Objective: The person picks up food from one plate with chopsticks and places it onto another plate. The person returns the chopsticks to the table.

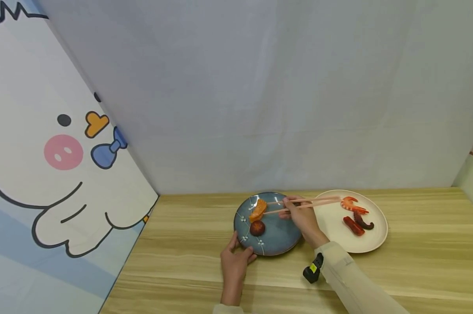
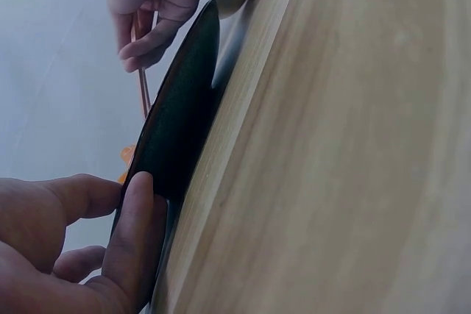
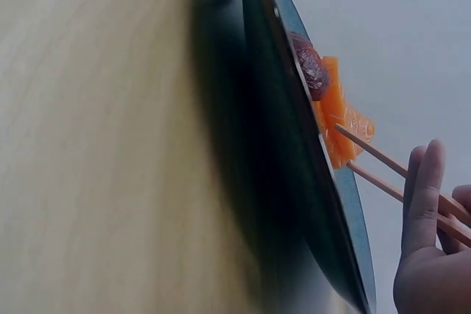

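The salmon (image 1: 258, 210) lies on the left part of the blue plate (image 1: 281, 235), with the mushroom (image 1: 257, 228) just beside it, toward the plate's near rim. The tips of the chopsticks (image 3: 374, 152) meet the salmon at its right edge, a little apart from each other; whether they grip it I cannot tell. The right hand (image 1: 302, 218), over the blue plate's right side, pinches the chopsticks. The left hand (image 1: 234, 264) pinches the blue plate's near-left rim between its fingers.

The step in hand looks to be handling the salmon with the chopsticks while the plate is steadied. The next move seems to call for care with the tips: even pressure for a hold, or a clean parting for a release, without nudging the mushroom.

Right of the blue plate is the white plate (image 1: 328, 233), bearing the shrimp (image 1: 350, 204), the tentacle (image 1: 364, 222) and the red piece (image 1: 354, 226). The table (image 1: 173, 261) runs left of the blue plate too.
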`<act>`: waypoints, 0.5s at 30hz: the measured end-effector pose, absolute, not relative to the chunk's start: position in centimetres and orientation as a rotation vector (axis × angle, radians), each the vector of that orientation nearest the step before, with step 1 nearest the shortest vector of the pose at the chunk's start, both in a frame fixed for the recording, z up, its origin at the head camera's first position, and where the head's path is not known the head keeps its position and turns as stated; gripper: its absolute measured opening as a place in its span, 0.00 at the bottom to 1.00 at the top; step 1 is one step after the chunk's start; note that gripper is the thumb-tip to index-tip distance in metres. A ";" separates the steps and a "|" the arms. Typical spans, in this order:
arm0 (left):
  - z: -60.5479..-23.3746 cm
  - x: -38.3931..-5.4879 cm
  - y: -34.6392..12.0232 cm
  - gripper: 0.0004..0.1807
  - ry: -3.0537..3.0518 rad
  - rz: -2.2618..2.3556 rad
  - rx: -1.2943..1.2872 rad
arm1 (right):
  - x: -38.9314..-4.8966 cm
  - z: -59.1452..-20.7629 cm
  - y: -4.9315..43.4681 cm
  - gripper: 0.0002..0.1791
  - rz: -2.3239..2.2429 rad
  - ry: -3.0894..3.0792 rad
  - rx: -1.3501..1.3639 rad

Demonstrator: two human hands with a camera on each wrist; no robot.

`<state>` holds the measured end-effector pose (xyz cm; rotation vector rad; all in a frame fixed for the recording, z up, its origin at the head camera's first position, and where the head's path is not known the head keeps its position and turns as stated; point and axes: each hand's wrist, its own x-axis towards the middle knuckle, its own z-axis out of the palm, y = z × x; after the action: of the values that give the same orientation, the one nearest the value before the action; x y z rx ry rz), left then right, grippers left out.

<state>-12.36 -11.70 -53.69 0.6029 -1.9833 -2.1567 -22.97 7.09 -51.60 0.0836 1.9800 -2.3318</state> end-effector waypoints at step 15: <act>-53.6 -12.2 -11.8 0.44 -1.962 -2.176 0.589 | -23.3 -51.5 6.4 0.17 -2.361 1.988 0.056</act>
<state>-12.22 -11.79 -53.60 0.5892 -1.9619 -2.1759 -23.32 6.43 -51.52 0.0561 1.9878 -2.3609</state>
